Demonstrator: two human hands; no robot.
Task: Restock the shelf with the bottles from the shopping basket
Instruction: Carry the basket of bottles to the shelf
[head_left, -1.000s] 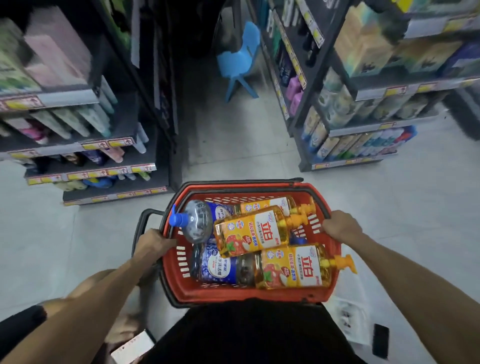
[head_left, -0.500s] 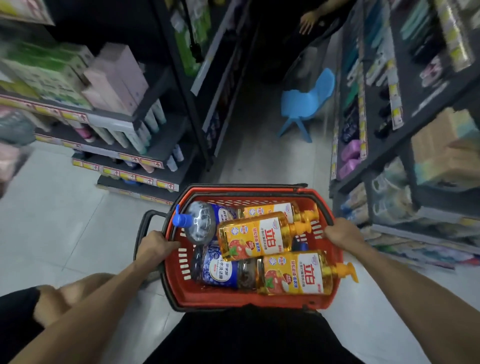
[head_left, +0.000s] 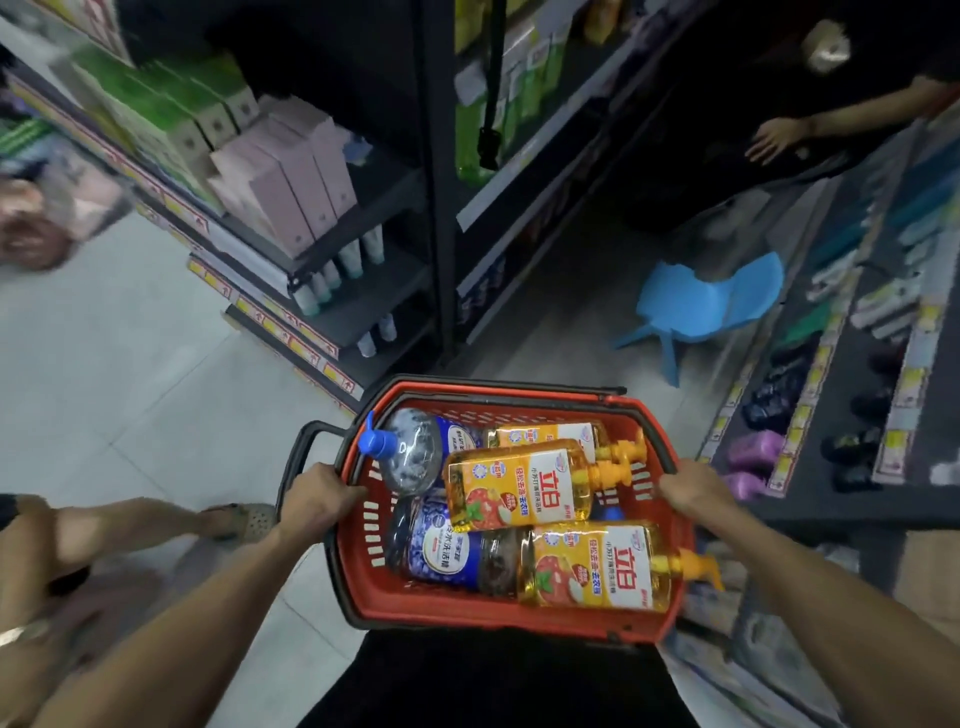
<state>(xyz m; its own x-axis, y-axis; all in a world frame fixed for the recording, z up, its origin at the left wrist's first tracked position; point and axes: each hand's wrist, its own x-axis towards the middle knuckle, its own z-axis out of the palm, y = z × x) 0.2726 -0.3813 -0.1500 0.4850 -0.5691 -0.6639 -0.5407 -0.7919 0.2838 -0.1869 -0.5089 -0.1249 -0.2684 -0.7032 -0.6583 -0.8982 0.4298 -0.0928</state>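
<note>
L hand (head_left: 317, 499) grips L rim of red basket (head_left: 498, 618); R hand (head_left: 693, 491) grips R rim. Bottles inside, lying flat: 3 yellow pump bottles (head_left: 519, 486), 2 blue-label clear bottles (head_left: 452, 553). Shelf (head_left: 363, 306) ahead-L; blue chair (head_left: 701, 306) in aisle.

We have open floor (head_left: 130, 389) on our left; ahead, a blue chair (head_left: 706, 306) and another person's hand (head_left: 774, 140) crowd the aisle between shelves (head_left: 363, 291).
</note>
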